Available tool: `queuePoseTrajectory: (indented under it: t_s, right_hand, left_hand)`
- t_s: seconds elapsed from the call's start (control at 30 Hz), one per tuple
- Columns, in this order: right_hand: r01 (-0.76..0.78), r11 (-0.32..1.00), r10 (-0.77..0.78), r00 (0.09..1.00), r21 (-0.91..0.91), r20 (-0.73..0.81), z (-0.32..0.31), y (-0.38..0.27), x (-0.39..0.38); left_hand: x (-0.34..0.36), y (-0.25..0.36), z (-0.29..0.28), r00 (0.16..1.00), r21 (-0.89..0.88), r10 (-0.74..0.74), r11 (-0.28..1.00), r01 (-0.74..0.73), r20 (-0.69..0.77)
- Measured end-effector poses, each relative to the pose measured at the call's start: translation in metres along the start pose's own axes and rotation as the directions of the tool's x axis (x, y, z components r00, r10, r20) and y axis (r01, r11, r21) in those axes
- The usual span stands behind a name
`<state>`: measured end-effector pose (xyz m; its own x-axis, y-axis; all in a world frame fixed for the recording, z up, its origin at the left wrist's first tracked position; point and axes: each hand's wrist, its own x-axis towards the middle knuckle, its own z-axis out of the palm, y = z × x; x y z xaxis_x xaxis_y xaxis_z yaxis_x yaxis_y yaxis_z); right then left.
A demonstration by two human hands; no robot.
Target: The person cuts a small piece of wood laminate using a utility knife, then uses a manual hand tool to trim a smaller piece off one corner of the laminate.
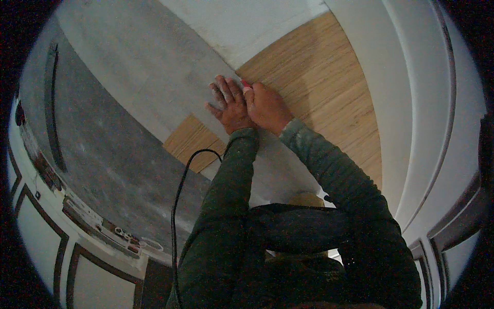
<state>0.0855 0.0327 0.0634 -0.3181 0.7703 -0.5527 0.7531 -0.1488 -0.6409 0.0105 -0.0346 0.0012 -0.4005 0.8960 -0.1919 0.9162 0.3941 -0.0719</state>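
Note:
My left hand point(234, 109) lies with its fingers spread on a long grey board point(170, 72), its fingertips dusted pale. Right beside it, my right hand point(270, 108) is closed around a small red-ended tool point(245, 82). Most of that tool is hidden in the fist, so its exact kind does not show. Its red end is near the edge of a wood-look panel point(329, 67), close to the corner where the panel meets the grey board and a white surface.
A smaller wood-look offcut point(193, 141) lies left of my left forearm. A black cable point(177, 206) loops beside that arm. Beyond the board's left edge spreads a grey floor point(103, 149), with loose small items point(126, 236) along the far lower-left wall. A white curved surface point(396, 103) borders the right.

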Motion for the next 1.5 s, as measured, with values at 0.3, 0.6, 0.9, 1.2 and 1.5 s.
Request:
queuePoseTrajectory:
  t_s: [0.3, 0.6, 0.9, 1.2, 1.5]
  right_hand:
    - [-0.011, 0.997, 0.011, 1.0, 0.076, 0.006, -0.002, -0.017, -0.017]
    - [0.029, 0.999, -0.031, 0.997, 0.032, 0.064, 0.006, -0.016, -0.041]
    - [-0.035, 0.996, 0.028, 0.996, 0.083, 0.084, -0.005, -0.028, -0.021]
    - [-0.013, 0.998, 0.007, 0.996, 0.069, 0.087, -0.003, -0.033, -0.019]
    - [-0.075, 0.992, 0.062, 0.991, 0.106, 0.121, -0.009, -0.039, -0.017]
  left_hand:
    - [-0.009, -0.007, -0.004, 0.998, 0.115, 0.022, 0.993, -0.014, -0.066]
    - [-0.034, -0.017, 0.001, 0.997, 0.077, 0.016, 0.997, -0.011, -0.071]
    - [-0.024, -0.02, -0.009, 1.0, -0.026, 0.018, 1.0, -0.018, -0.008]
    - [-0.019, -0.017, -0.022, 0.999, 0.066, 0.008, 0.998, -0.01, 0.041]
    - [-0.014, -0.019, -0.016, 1.0, 0.126, 0.02, 0.992, -0.019, -0.003]
